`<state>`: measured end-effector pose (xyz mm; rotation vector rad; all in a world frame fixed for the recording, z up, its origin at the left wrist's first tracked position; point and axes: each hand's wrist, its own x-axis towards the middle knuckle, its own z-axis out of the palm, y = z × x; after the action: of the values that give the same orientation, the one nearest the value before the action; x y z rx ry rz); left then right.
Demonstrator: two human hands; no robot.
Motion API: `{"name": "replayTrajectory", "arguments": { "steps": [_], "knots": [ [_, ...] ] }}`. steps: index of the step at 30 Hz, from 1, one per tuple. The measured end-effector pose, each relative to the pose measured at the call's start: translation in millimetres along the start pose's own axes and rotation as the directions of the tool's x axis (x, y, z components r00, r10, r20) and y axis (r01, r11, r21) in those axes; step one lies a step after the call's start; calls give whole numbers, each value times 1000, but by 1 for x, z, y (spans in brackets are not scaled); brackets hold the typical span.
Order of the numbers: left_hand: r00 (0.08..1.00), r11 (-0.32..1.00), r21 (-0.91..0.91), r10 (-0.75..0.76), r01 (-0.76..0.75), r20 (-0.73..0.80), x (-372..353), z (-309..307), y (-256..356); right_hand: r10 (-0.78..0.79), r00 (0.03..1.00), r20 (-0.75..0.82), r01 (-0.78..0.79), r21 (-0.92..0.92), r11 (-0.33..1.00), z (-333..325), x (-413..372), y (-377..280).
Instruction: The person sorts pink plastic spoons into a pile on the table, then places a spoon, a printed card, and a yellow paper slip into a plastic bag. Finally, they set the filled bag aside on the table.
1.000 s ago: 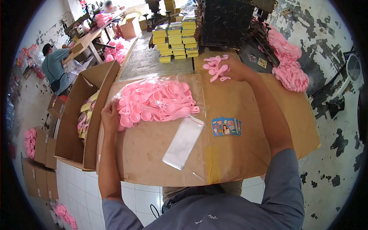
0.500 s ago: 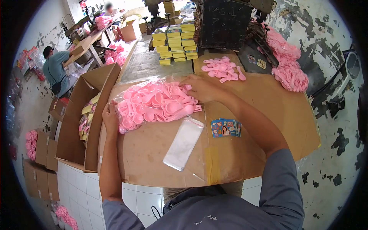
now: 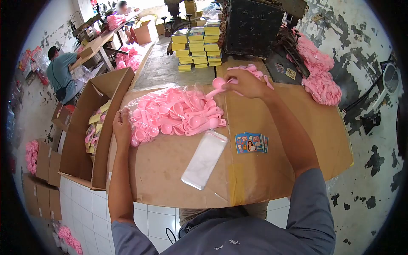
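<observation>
A clear plastic bag [image 3: 132, 101] full of pink spoons [image 3: 176, 111] lies on the cardboard-covered table. At its left edge, my left hand [image 3: 122, 124] has its fingers closed on the plastic. My right hand [image 3: 247, 84] is closed on a pink spoon [image 3: 218, 83], held just off the bag's right end with its bowl pointing left. Behind that hand is a loose pile of pink spoons [image 3: 250, 68], partly hidden by it. Nearer to me lie a stack of clear plastic sleeves [image 3: 205, 159] and some blue printed cards [image 3: 250, 143].
An open cardboard box [image 3: 111, 144] with yellow-carded packs stands along the left side. Stacks of yellow card packs [image 3: 196, 49] and a black metal box [image 3: 250, 29] are at the back. Pink bundles [image 3: 321, 83] lie back right. A person [image 3: 63, 74] sits far left.
My right hand has moved right, from the bag to the loose pile, and a pink spoon now shows in its fingers. My left hand stays at the bag's left edge.
</observation>
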<state>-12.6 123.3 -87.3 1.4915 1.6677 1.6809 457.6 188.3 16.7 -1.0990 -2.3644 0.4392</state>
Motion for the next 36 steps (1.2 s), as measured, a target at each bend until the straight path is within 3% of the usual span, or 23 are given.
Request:
{"name": "replayTrajectory", "arguments": {
  "steps": [1, 3, 5, 6, 9, 11, 14, 17, 20, 23, 26, 29, 32, 33, 35, 36],
  "knots": [
    [999, 999, -4, 41, -41, -17, 0, 3, -1, 201, 980, 10, -201, 97, 975, -8, -1, 2],
    [996, 997, 3, 76, -76, -36, -1, 5, -4, 564, 821, 87, -564, 272, 779, -25, -3, 7],
    [997, 997, 23, 72, -71, -39, 0, 5, -6, 314, 908, -276, -368, -169, 914, -15, -6, 51],
    [999, 998, 27, 51, -51, -18, 0, 4, -3, 117, 911, -395, -288, -406, 867, -14, -6, 49],
    [999, 999, 46, -13, 11, 29, -1, 0, 0, 23, 971, -238, -86, -259, 962, 9, -15, 26],
    [998, 996, 71, -55, 52, 44, 1, -2, -2, -89, 996, -27, 92, 193, 977, 47, -13, 28],
    [998, 997, 67, -32, 28, 60, -1, -3, -2, -173, 972, 160, 192, -116, 975, 45, -21, -36],
    [998, 998, 37, 55, -55, 1, -3, 3, 3, -252, 959, 131, 264, -75, 962, 59, -19, -23],
    [999, 998, 61, -16, 14, 32, -1, -1, 0, -133, 970, 202, 119, 79, 990, 45, -18, -23],
    [997, 996, 78, -53, 50, 48, -3, -2, 6, -80, 978, 192, 73, 42, 996, 41, -20, -11],
    [996, 996, 55, -73, 70, 58, -6, -2, 15, -67, 965, 255, 32, 136, 990, 7, -20, -4],
    [999, 999, 37, 26, -27, 30, -1, 1, -1, -73, 982, 176, 53, 118, 992, -28, -24, 24],
    [997, 998, 33, -53, 51, 53, -5, 0, 11, 304, 952, -38, -304, 6, 953, -38, -26, 49],
    [998, 999, 26, -38, 37, 47, -5, 1, 9, 149, 973, -176, -176, -154, 972, -29, -28, 56],
    [999, 1000, 12, -8, 7, 32, -4, 2, 5, -226, 909, -351, 24, -496, 868, -5, -35, 63],
    [999, 1000, 24, -9, 9, 35, -4, 2, 7, -83, 974, -211, 23, -270, 963, 0, -38, 37]
  ]
}}
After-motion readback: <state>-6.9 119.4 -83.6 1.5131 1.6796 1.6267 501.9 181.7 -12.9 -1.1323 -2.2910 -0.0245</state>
